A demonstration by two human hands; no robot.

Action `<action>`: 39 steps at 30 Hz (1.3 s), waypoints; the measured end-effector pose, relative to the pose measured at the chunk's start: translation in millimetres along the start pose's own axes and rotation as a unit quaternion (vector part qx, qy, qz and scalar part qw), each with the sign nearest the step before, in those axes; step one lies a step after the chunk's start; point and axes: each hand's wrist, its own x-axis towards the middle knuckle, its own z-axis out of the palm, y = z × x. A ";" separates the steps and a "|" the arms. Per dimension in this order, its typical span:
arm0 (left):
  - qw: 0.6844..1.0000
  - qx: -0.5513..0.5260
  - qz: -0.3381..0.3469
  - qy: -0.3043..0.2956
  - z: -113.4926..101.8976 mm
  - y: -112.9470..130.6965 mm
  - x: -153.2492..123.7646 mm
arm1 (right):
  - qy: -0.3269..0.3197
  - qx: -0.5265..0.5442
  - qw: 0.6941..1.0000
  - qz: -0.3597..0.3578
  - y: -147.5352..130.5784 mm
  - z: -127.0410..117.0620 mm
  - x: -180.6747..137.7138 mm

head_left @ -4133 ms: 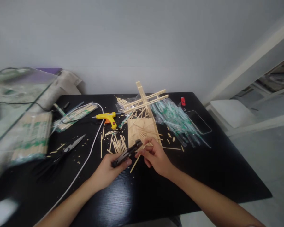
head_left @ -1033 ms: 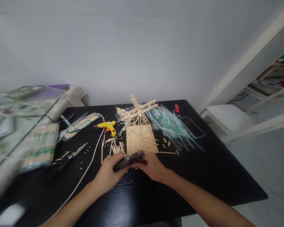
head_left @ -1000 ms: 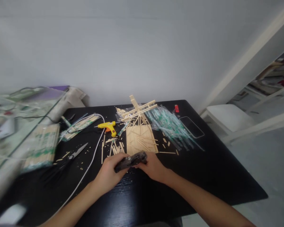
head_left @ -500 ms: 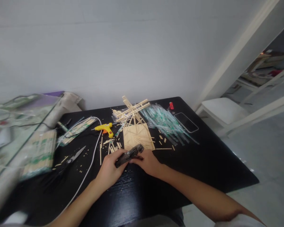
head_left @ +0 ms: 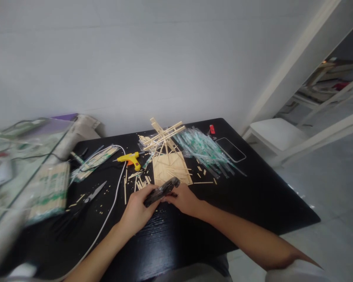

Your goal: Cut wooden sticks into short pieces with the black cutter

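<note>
My left hand (head_left: 139,208) is wrapped round a dark, elongated object (head_left: 161,192) with a glossy, mottled surface; its kind does not show clearly. At the object's far right end, my right hand (head_left: 184,200) is closed, its fingers bent in, and what they pinch is hidden. Just beyond both hands lies a flat panel of wooden sticks (head_left: 169,172) with a few loose sticks on it. Behind the panel stands a stick-built windmill frame (head_left: 166,141) with crossed blades.
Left of the panel lie a yellow glue gun (head_left: 129,159), open scissors (head_left: 94,192), a white cable (head_left: 115,199) and bagged sticks (head_left: 51,192). Right are a heap of plastic wrappers (head_left: 206,149), a phone (head_left: 231,150) and a red item (head_left: 212,129). Small offcuts are scattered about.
The view has shifted slightly. Both hands keep nearly the same pose around the dark object, and nothing on the table has visibly moved.
</note>
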 end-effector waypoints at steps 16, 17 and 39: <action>1.000 -0.007 -0.017 0.002 4.1 -1.9 0.4 | -0.006 0.027 1.000 -0.003 0.6 -0.1 1.9; 1.000 -0.007 -0.015 0.004 3.8 -1.7 0.4 | -0.006 0.026 1.000 -0.005 1.0 0.1 2.0; 0.974 0.211 -0.034 0.075 -71.0 -26.8 -24.6 | -0.009 0.042 0.999 0.016 -0.3 2.1 0.8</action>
